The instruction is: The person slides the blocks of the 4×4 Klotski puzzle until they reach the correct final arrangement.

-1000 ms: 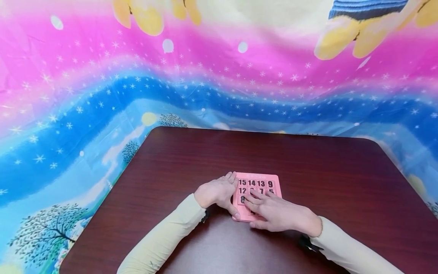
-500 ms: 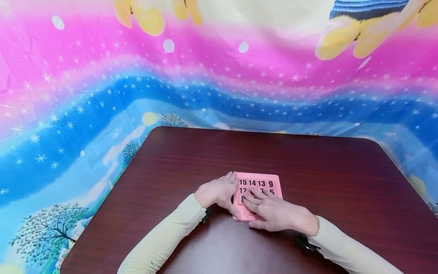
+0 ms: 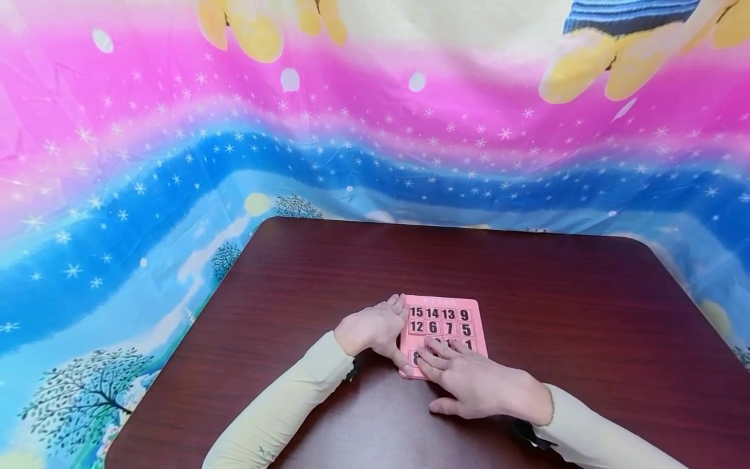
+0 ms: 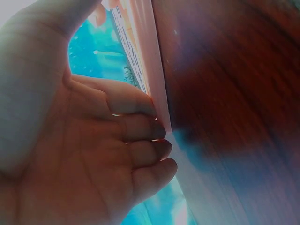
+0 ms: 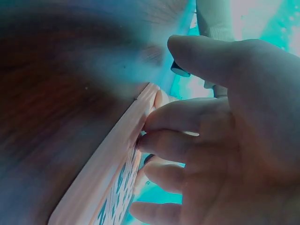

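Note:
A pink sliding number puzzle [image 3: 438, 301] lies flat on the table, with black numerals on square tiles. Its top rows read 15, 14, 13, 9 and 12, 6, 7, 5. My left hand [image 3: 375, 329] rests along the puzzle's left side, fingers at the upper edge and thumb at the lower left corner. In the left wrist view those fingertips meet the puzzle's side [image 4: 152, 61]. The extended fingers of my right hand [image 3: 474, 385] touch the lower tiles, hiding part of them; the thumb is apart, over the table. A tile marked 8 [image 3: 416, 357] sits at bottom left, below a vacant slot.
The dark reddish-brown table [image 3: 328, 260] has rounded corners and surrounds the puzzle. Behind it hangs a pink and blue printed cloth [image 3: 363, 130] reaching down past the table's far edge.
My right hand has drawn back toward me, and the 8 tile has slid down one row along the left column. The left hand has stayed at the puzzle's edge.

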`<state>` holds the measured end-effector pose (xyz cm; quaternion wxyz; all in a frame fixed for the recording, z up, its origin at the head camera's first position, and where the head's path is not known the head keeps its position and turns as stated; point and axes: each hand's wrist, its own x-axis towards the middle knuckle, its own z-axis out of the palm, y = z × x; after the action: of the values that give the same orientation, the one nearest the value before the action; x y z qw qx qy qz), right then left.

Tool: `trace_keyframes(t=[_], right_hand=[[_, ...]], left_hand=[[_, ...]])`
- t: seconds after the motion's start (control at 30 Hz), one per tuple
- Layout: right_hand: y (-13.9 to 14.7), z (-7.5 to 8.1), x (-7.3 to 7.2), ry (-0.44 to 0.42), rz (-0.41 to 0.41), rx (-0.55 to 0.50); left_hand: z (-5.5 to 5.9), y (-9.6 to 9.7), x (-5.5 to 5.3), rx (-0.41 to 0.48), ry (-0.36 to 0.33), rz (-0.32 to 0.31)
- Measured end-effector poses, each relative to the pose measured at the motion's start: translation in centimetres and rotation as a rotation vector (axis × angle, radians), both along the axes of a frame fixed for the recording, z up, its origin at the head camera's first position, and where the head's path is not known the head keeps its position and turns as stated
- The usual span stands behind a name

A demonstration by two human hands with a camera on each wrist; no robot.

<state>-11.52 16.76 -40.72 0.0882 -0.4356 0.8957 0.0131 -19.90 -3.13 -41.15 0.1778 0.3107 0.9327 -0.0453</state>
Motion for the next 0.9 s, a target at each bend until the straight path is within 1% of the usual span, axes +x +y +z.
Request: trace_keyframes(t=[0.1, 0.23, 0.37, 0.47, 0.57, 0.77, 0.9], right_hand=[[0.1, 0.3, -0.3, -0.042, 0.001, -0.014], [0.4, 0.7, -1.3, -0.101, -0.011, -0.064], [0.5, 0.8, -2.8, -0.093, -0.05, -0.104], [0.3, 0.5, -3.8, -0.087, -0.089, -0.089], [0.1, 0.1, -4.6, -0.113, -0.133, -0.066], [-0.2, -0.4, -5.3, -0.165, -0.182, -0.054], [-0.2, -0.5, -5.4, -0.173, -0.192, -0.053]], left_hand=[[0.0, 0.0, 0.0, 0.007, -0.01, 0.006], [0.0, -0.1, 0.0, 0.013, -0.002, 0.003], [-0.1, -0.1, 0.0, 0.018, 0.002, 0.001], [-0.2, -0.2, 0.1, 0.018, -0.008, 0.004], [-0.2, -0.2, 0.1, 0.012, -0.011, 0.007], [-0.1, -0.1, 0.0, -0.003, -0.006, 0.008], [-0.1, -0.1, -0.1, 0.0, -0.008, 0.008]])
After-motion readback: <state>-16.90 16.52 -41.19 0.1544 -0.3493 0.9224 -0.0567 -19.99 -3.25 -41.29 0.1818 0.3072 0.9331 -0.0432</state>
